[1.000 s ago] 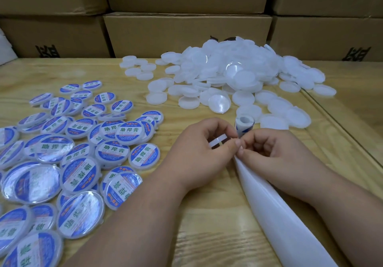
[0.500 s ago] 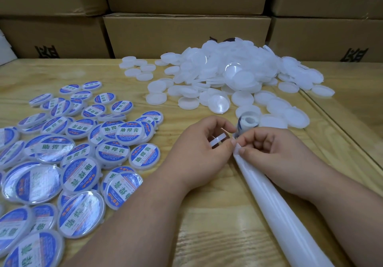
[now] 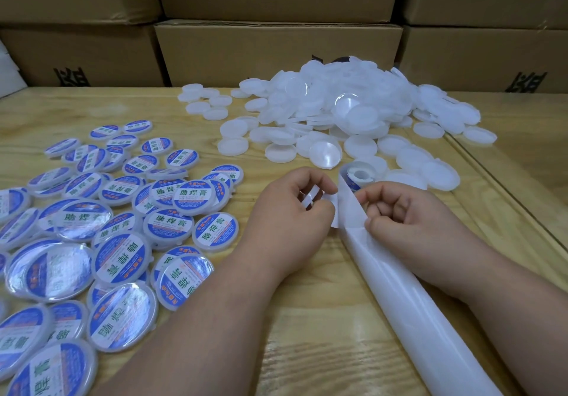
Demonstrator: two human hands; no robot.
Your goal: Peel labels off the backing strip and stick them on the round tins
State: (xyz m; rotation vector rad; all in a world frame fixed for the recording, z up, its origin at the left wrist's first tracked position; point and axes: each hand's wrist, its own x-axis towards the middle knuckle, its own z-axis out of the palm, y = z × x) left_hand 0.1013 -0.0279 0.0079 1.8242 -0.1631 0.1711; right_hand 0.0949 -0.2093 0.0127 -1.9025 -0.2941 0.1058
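At table centre: left hand [image 3: 292, 211] and right hand [image 3: 408, 220] pinch backing strip [image 3: 349, 211]; labelled tins [image 3: 196, 195] read 助焊膏

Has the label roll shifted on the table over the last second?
Barely, if at all. The roll sits against the same plain white lids as before; its slight apparent shift matches the lids' own drift, so that is the camera.

Both forearms bare, no sleeves, no rings/watch seen; left hand [image 3: 292, 208], right hand [image 3: 412, 217] short-nailed, prob.
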